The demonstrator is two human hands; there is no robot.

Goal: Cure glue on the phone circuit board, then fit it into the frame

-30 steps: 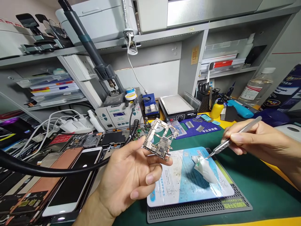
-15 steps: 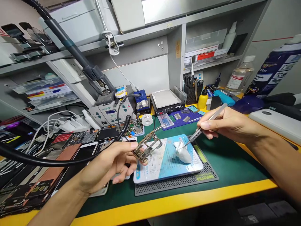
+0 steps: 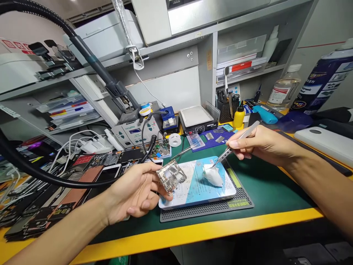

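My left hand [image 3: 142, 191] grips a phone circuit board [image 3: 171, 177] by its edge between thumb and fingers, over the left side of a blue-and-white flat box [image 3: 190, 184]. The board's face, covered in chips and metal shields, tilts toward me. In my right hand [image 3: 249, 145] is a pair of metal tweezers [image 3: 226, 152], held like a pen and slanting down to the left. Their tip meets the top of a crumpled white tissue [image 3: 213, 176] lying on the box.
Under the box is a grey perforated mat [image 3: 206, 209] on the green work surface [image 3: 264, 184]. Phones and parts [image 3: 82, 180] crowd the left. A soldering station [image 3: 135, 132], hot plate [image 3: 197, 117], yellow bottle [image 3: 238, 117] and clear bottle [image 3: 284, 90] stand behind.
The circuit board has turned so that its face shows more fully toward me. My right hand and the tweezers have shifted slightly left, with the tip still at the tissue. The view has shifted slightly.
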